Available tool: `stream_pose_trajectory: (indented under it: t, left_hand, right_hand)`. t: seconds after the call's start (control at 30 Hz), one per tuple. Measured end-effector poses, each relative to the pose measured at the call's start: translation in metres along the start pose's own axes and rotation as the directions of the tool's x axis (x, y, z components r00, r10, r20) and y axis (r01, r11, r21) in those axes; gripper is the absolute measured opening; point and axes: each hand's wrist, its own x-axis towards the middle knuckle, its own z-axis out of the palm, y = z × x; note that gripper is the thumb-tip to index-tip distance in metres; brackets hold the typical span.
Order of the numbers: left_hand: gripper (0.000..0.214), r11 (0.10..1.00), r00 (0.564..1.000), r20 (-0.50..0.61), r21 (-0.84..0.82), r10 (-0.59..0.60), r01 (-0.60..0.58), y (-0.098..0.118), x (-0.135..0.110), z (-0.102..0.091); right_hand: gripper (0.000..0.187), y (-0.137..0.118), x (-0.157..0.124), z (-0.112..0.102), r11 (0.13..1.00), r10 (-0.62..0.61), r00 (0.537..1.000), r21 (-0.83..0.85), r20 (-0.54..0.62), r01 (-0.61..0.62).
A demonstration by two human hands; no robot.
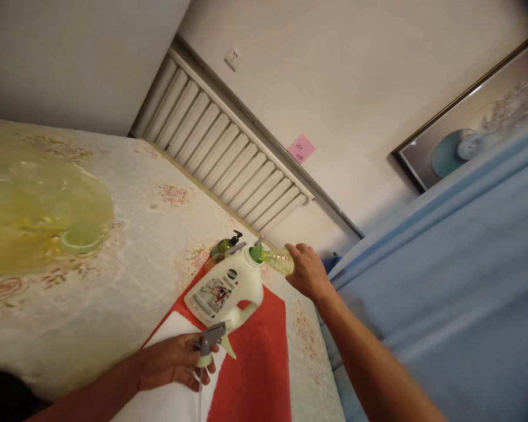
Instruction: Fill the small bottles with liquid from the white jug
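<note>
My right hand [308, 271] grips a small clear bottle of yellow-green liquid [278, 261], tipped so that its green neck meets the open mouth of a white jug with a handle and printed label [226, 292]. The jug stands on a red cloth [255, 357] on a table. My left hand [173, 360], beside the jug's base, is closed round a grey and pale-green spray trigger head [211, 343] with a thin tube hanging from it. A dark-topped green pump bottle [224, 244] stands just behind the jug.
The table carries a floral patterned cover [127, 246] with a white sheet [167, 398] near me. A yellowish translucent blur [35, 211] fills the left. Behind are a white slatted radiator [220, 152], a wall socket, a pink note [301, 147], a framed picture [475, 129] and blue fabric [444, 281] on the right.
</note>
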Motion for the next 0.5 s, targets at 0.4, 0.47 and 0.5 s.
stream_pose_trajectory:
  t: [0.4,0.47,0.5]
  left_hand:
    - [0.034,1.000,1.000,0.013,0.014,-0.003,0.002,0.002,-0.002,0.002]
    - [0.035,1.000,1.000,0.023,0.016,-0.003,0.002,0.002,-0.003,0.002]
    - [0.035,1.000,1.000,0.025,0.018,-0.003,0.003,0.003,-0.003,0.002]
  right_hand:
    - [0.073,-0.003,0.004,-0.010,0.996,-0.032,0.999,-0.082,-0.007,0.031]
    - [0.072,-0.003,0.005,-0.011,0.995,-0.041,0.999,-0.092,-0.013,0.040]
    - [0.072,-0.004,0.006,-0.012,0.994,-0.047,0.999,-0.099,-0.017,0.045]
